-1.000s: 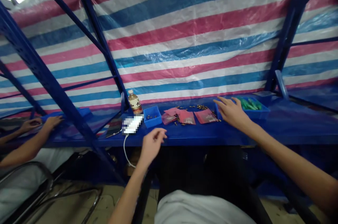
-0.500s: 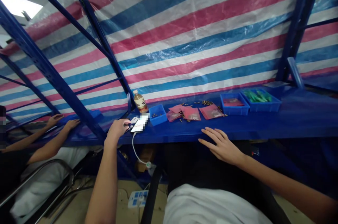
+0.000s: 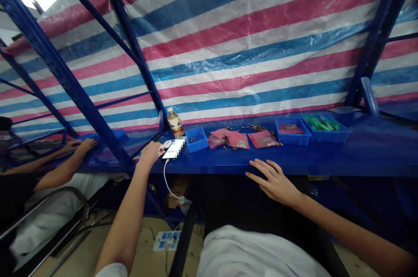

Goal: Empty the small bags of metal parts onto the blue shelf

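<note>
Phone scrn (image 3: 173, 149) pixelated, unreadable

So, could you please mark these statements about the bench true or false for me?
1. The right hand holds a pink bag. False: it is empty, just off the front edge of the shelf.
2. The bottle stands upright beside a small blue tray. True.
3. The power strip sits on the shelf. False: it lies on the floor below.
4. The green items lie in the rightmost blue tray. True.
</note>
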The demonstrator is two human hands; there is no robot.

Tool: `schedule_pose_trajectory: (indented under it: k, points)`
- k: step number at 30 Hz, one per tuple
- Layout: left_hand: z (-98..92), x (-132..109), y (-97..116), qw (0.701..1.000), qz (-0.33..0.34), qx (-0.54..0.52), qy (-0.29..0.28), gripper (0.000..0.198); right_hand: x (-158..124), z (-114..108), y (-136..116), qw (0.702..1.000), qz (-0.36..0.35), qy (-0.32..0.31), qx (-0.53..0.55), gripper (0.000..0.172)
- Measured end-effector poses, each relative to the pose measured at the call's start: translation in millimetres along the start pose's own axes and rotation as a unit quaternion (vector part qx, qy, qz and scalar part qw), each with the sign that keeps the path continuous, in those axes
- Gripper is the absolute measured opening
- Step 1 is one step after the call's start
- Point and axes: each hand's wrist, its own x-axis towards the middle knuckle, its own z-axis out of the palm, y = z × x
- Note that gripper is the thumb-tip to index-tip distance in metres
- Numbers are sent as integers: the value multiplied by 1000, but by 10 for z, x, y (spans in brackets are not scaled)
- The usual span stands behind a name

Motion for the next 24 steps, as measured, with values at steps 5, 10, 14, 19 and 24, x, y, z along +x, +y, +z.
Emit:
schedule_pose_trajectory:
  k: [5,10,14,19,24]
  points:
    - [-13,-20,50,998,-3,54,12,25,15,-30,-4,1000,-1,-5,-5,57]
    - [7,-10,47,998,7,64,20,27,27,-49,4,1000,-5,-21,-12,58]
    - [55,45,6,997,30,65,11,24,37,-77,14,1000,-7,-26,-9,58]
    - [46,77,-52,994,67,80,25,18,53,-109,-5,1000,-4,-20,6,60]
    - [-407,-239,69,979,98,66,164,26,121,-243,23,999,11,-22,25,53]
